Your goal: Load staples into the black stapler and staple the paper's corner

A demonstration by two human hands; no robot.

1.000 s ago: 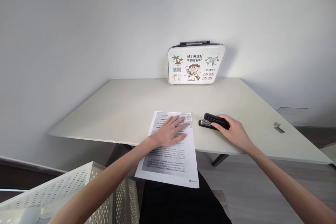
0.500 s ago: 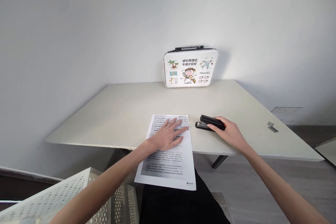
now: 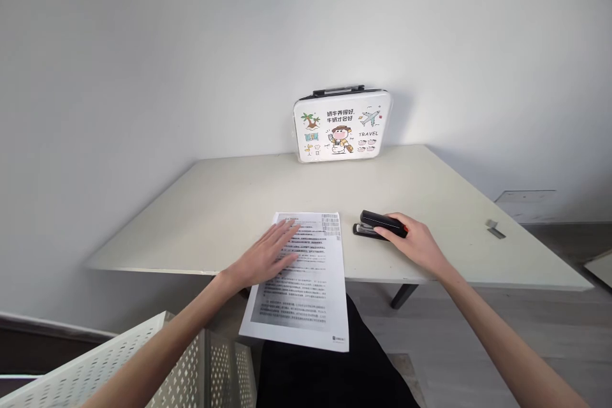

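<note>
Printed paper (image 3: pixel 306 293) lies over the near edge of the table, its lower part hanging past the edge toward my lap; whether it is one sheet or several I cannot tell. My left hand (image 3: pixel 268 255) rests flat on its upper left part, fingers stretched out. To the right of the paper, my right hand (image 3: pixel 414 239) grips a black stapler (image 3: pixel 380 223) from its back end. The stapler's jaws point left, apart from each other and apart from the paper. Its base is on the tabletop.
A white case (image 3: pixel 342 127) with cartoon prints stands against the wall at the back of the pale table (image 3: pixel 229 197). Small grey pieces (image 3: pixel 495 229), perhaps staples, lie near the right edge. A white perforated basket or rack (image 3: pixel 182 363) stands below on the left.
My left hand has slid left across the paper, uncovering more of the print at the upper right. My right hand keeps its hold on the stapler. The view has shifted slightly.
</note>
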